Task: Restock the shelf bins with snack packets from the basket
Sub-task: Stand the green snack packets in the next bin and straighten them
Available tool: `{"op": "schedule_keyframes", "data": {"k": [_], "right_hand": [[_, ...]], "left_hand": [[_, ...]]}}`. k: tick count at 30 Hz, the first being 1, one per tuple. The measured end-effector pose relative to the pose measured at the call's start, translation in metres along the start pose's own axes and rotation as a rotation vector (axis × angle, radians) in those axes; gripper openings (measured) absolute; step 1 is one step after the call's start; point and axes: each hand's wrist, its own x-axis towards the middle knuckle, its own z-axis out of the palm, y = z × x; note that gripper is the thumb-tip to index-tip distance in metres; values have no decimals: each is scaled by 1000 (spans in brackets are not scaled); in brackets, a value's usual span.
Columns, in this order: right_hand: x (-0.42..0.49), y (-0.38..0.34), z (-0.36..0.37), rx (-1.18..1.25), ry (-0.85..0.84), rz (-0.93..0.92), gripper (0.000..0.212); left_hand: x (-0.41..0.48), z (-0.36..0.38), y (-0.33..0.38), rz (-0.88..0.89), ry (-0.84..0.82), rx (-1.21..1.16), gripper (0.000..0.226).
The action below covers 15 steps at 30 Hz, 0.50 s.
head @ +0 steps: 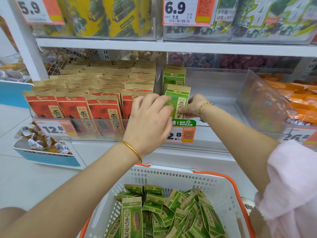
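Shelf front (120,46), "NO SUGAR" tag (186,123) on clear bin (216,86), left hand (151,117) and right hand (193,105) pinching green packet (179,100) inside bin, basket (171,174) below bin.

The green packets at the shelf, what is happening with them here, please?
A person is restocking. The left hand and the right hand together hold one green packet upright at the left end of the clear bin, in front of a few others standing there. Many more green packets lie in the white basket below.
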Motion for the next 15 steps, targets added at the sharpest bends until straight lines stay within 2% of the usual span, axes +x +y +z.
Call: {"op": "schedule_keyframes", "data": {"k": [1,4,8,10,13,15], "right_hand": [[-4,0,-1,17,-3,9,17],[-8,2,-6,31,14,19,45],[-14,3,-11,-17,63,-8,58],[-24,2,-19,-29,146,-95,52],[-65,5,-35,53,274,-302,31],[-109,15,-43,159,221,-403,19]], "left_hand": [[-1,0,1,6,4,-5,26],[-5,2,4,23,5,-21,24],[-12,2,11,56,15,-58,21],[-17,2,15,81,23,-85,21],[-32,5,23,136,23,-146,22],[-45,11,29,191,-46,-180,22]]}}
